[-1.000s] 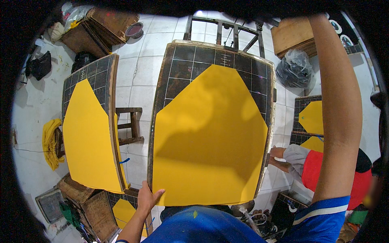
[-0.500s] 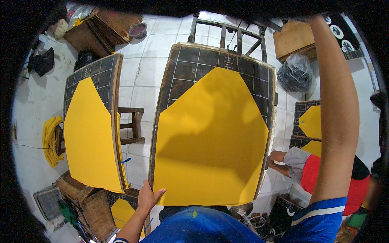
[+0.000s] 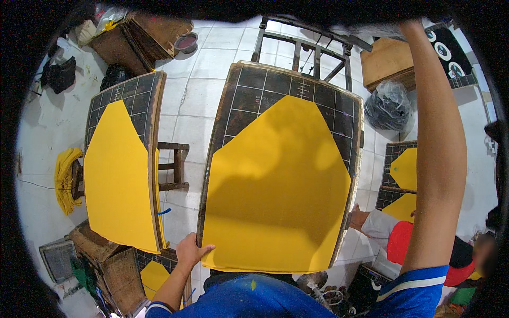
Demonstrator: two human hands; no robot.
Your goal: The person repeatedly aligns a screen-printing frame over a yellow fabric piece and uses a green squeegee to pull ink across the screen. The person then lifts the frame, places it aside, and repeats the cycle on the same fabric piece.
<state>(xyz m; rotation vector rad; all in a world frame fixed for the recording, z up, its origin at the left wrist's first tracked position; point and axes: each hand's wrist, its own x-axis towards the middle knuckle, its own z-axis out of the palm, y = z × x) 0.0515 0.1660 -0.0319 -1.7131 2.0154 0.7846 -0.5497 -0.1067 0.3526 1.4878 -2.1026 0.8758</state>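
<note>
In front of me a black board with white grid lines bears a yellow cloth piece, its far end tapered. My left hand grips the board's near-left edge, thumb over the cloth and fingers curled at the side. My raised right arm stretches to the far right. At the top rim my right hand is mostly cut off, with its fingers hidden; a pale, see-through thing beside it is too blurred to name.
To the left, another gridded board carries yellow cloth. A dark metal frame stands beyond my board, with a plastic bag farther right. Another person in red is at the lower right, beside more boards.
The boards sit slightly lower in view. My left hand stays on the edge, and my right arm remains raised with little shift. The person at right has changed posture.
</note>
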